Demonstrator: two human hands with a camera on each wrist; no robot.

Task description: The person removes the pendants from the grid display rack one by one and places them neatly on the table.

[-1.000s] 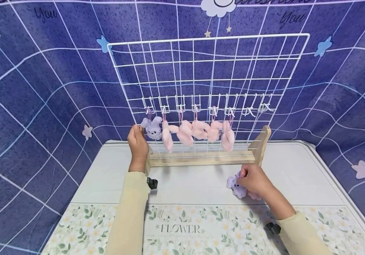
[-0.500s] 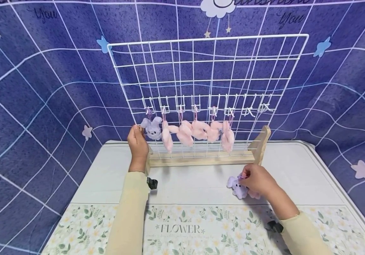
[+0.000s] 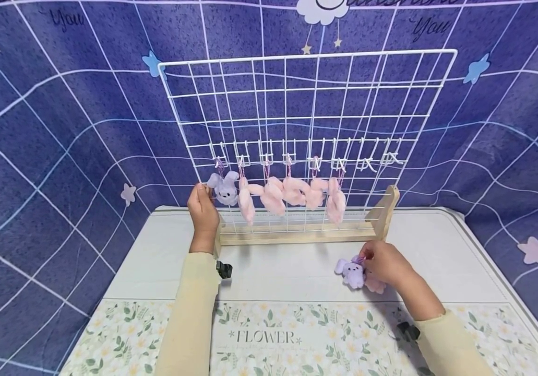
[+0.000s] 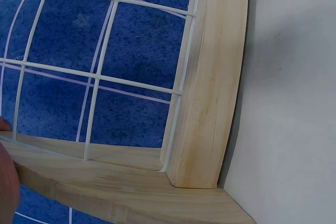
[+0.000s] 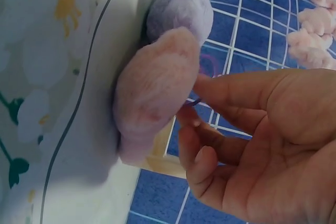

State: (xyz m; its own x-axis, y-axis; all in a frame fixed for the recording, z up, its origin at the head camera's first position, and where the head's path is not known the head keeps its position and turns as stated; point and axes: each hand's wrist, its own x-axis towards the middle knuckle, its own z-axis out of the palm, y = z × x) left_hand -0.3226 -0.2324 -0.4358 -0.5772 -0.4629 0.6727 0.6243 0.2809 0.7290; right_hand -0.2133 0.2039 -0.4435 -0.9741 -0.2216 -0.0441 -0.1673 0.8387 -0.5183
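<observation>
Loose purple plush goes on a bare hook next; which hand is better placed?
Probably the right hand: it pinches the cord of the loose purple plush, near the rack's right end, where the bare hooks are. The left hand grips the rack's left end.

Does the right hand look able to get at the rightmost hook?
Probably yes: the rightmost hook is bare, above the right wooden post, with nothing visible in front, and the right hand is low on that side.

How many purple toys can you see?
2. One toy hangs leftmost on the rack; another toy is beside the right hand. That hand may hide more.
</observation>
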